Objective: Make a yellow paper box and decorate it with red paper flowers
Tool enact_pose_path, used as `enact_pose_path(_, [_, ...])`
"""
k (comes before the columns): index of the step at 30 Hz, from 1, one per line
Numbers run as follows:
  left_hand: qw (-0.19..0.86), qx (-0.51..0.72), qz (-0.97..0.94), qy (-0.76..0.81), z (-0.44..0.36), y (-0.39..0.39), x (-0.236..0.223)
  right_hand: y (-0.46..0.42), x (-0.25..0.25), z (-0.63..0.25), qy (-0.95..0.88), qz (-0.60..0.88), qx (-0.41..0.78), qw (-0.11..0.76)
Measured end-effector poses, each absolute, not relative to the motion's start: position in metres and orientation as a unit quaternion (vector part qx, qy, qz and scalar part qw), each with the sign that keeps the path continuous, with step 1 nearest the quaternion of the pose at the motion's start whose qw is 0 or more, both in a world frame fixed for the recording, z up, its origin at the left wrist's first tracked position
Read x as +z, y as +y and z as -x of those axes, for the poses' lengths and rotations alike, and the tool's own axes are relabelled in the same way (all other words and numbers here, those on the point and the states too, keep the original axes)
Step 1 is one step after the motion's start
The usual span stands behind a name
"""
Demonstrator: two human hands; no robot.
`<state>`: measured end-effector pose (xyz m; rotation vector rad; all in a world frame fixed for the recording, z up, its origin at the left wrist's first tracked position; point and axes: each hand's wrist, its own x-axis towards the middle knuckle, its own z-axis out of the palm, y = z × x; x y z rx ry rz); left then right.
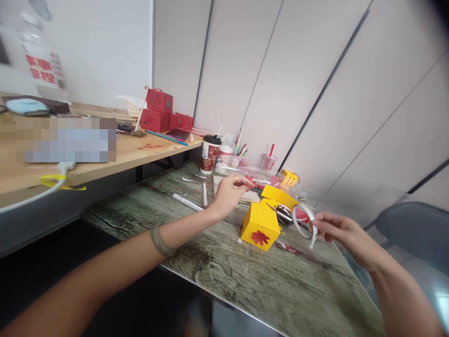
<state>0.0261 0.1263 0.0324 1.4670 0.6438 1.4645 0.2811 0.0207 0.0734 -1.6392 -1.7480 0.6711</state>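
Observation:
My left hand (229, 192) is closed in a pinch on a red paper flower (250, 181), held above the middle of the table. Off to the right, my right hand (335, 227) grips a roll of white tape (296, 221) by its edge, and a short loose end hangs from the roll. Between the hands a yellow paper box (257, 219) stands on the table with another red paper flower (260, 238) on its front face. Black-handled scissors (283, 214) lie just behind the box, partly hidden by the tape roll. Beside them is yellow paper (280, 195).
Two white pens (187, 202) lie left of the box. A lidded paper cup (210, 154) stands farther back, near a pink cup (269, 161) and a small yellow box (290, 179). Several red boxes (156, 119) sit on the wooden desk (168, 147) at left. A chair (414, 238) is at right.

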Motion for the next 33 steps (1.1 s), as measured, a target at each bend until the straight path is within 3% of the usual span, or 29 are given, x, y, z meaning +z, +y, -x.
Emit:
enact_pose_path(4, [0.454,0.583,-0.632,0.234,-0.027,0.113,0.035,0.027,0.084,-0.260,-0.596,0.574,0.251,0.503])
enact_pose_path(8, [0.469,0.545,-0.665,0.202,-0.028,0.105,0.035,0.036,0.088,-0.220,-0.562,0.517,0.252,0.594])
enact_pose_path(18, [0.488,0.474,-0.717,0.153,-0.034,0.102,0.030,0.037,0.066,-0.185,-0.631,0.445,0.199,0.603])
enact_pose_path(26, [0.469,0.493,-0.719,0.142,-0.031,0.098,0.029,0.033,0.066,-0.181,-0.742,0.443,0.085,0.497])
enact_pose_path(33, [0.534,0.468,-0.680,0.183,-0.036,0.100,0.025,0.031,0.063,-0.198,-0.660,0.508,0.014,0.553])
